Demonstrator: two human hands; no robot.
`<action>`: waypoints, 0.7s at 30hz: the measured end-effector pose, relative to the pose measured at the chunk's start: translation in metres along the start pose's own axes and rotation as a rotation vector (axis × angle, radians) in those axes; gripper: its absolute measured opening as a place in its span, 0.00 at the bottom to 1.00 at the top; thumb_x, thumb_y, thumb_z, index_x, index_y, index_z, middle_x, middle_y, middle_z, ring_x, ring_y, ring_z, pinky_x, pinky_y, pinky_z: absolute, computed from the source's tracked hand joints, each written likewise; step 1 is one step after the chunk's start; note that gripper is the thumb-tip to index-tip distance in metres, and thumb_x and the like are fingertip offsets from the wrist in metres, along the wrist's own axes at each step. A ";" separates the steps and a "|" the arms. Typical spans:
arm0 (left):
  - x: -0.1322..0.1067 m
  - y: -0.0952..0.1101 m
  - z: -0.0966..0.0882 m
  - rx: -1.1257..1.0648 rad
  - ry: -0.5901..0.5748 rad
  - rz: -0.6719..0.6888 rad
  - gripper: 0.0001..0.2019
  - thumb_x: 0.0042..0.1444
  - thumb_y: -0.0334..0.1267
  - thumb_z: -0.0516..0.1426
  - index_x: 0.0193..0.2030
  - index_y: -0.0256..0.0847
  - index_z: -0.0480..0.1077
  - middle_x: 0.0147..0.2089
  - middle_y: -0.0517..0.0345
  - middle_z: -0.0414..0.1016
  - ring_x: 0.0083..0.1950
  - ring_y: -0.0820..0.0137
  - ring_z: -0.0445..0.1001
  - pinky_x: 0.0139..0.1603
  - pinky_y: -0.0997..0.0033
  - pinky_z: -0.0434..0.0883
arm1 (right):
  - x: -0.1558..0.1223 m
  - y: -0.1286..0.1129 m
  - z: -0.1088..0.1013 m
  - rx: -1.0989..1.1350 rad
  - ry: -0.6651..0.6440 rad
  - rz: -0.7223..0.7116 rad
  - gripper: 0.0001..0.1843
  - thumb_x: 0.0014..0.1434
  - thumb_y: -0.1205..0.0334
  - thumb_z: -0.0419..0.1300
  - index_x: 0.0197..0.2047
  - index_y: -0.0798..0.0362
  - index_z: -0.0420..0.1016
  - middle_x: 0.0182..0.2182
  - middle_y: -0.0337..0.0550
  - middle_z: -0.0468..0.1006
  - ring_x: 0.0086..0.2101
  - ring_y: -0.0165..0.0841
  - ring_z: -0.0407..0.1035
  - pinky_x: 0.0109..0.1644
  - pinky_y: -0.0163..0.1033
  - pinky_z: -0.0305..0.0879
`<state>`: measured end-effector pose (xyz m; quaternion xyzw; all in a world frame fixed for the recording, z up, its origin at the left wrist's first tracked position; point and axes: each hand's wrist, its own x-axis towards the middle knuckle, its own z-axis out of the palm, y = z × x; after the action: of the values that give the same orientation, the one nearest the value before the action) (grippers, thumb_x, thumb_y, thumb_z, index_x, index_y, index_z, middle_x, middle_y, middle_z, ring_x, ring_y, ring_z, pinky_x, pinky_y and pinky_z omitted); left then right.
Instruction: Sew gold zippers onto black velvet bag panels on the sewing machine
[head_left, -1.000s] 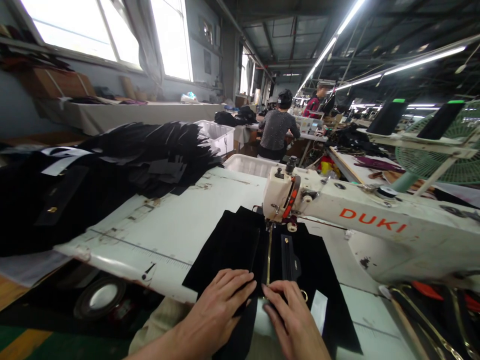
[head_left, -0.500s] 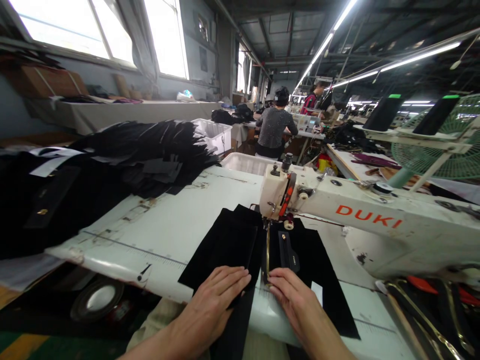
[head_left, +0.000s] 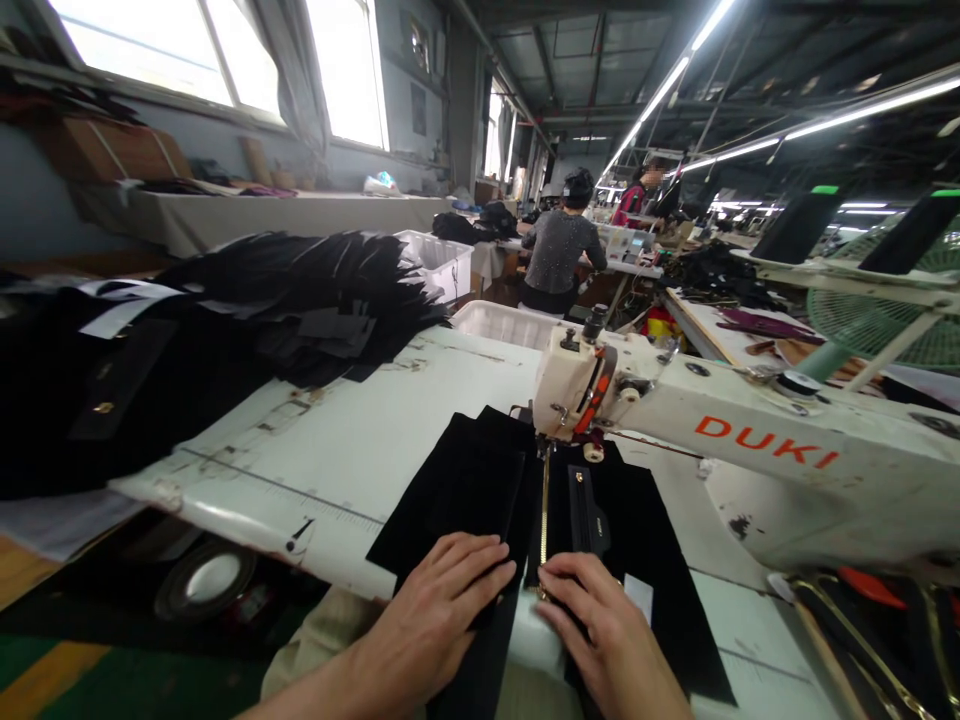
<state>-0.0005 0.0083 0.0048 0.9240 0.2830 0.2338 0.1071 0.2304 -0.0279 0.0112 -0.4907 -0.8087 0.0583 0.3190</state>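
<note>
Black fabric pieces [head_left: 450, 480] lie flat on the pale sewing table, partly under the head of the sewing machine [head_left: 570, 385]. A zipper [head_left: 545, 510] with gold teeth runs from beneath the needle area toward me. Its near end is pinched between the thumb and fingers of my right hand [head_left: 604, 620]. My left hand [head_left: 446, 600] rests on the left fabric piece with its fingers stretched out; the thumb is mostly hidden. Right of the zipper, a black patch with a gold-coloured piece [head_left: 589, 510] lies on the fabric, and a white slip [head_left: 637, 598] shows beside my right hand.
Stacked black cut pieces [head_left: 315, 290] cover the table's left side. A white plastic bin [head_left: 506, 322] stands behind the table. At the lower right lie more gold-toothed zippers [head_left: 862, 640]. Black thread cones [head_left: 799, 228] and a green fan [head_left: 885, 320] are at the right; a co-worker [head_left: 562, 245] sits ahead.
My right hand has drawn slightly nearer to me with the zipper end, and more of the gold teeth shows. My left hand stays on the fabric. The whole view has shifted a little.
</note>
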 end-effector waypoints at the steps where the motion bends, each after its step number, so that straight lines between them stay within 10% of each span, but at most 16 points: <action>1: 0.000 0.000 0.001 0.015 0.006 0.022 0.40 0.40 0.18 0.47 0.64 0.41 0.60 0.64 0.53 0.67 0.65 0.63 0.63 0.65 0.55 0.65 | -0.002 -0.003 0.000 -0.030 0.028 -0.018 0.13 0.70 0.61 0.48 0.45 0.51 0.74 0.41 0.44 0.75 0.40 0.30 0.73 0.44 0.31 0.72; 15: 0.005 0.000 0.009 0.131 0.006 0.201 0.33 0.50 0.18 0.45 0.65 0.32 0.59 0.63 0.49 0.68 0.66 0.65 0.63 0.68 0.57 0.62 | -0.015 -0.002 0.027 -0.061 0.139 0.076 0.07 0.66 0.70 0.53 0.40 0.50 0.70 0.37 0.42 0.73 0.40 0.31 0.71 0.42 0.33 0.73; 21: 0.006 -0.001 0.012 0.135 -0.048 0.212 0.21 0.68 0.26 0.43 0.66 0.32 0.60 0.63 0.49 0.68 0.66 0.65 0.63 0.69 0.58 0.60 | -0.023 0.006 0.017 -0.255 0.146 0.027 0.21 0.66 0.56 0.56 0.61 0.52 0.65 0.49 0.48 0.73 0.47 0.36 0.72 0.48 0.37 0.75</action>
<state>0.0091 0.0114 -0.0035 0.9593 0.1960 0.2018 0.0259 0.2324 -0.0404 -0.0148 -0.5409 -0.7776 -0.0764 0.3114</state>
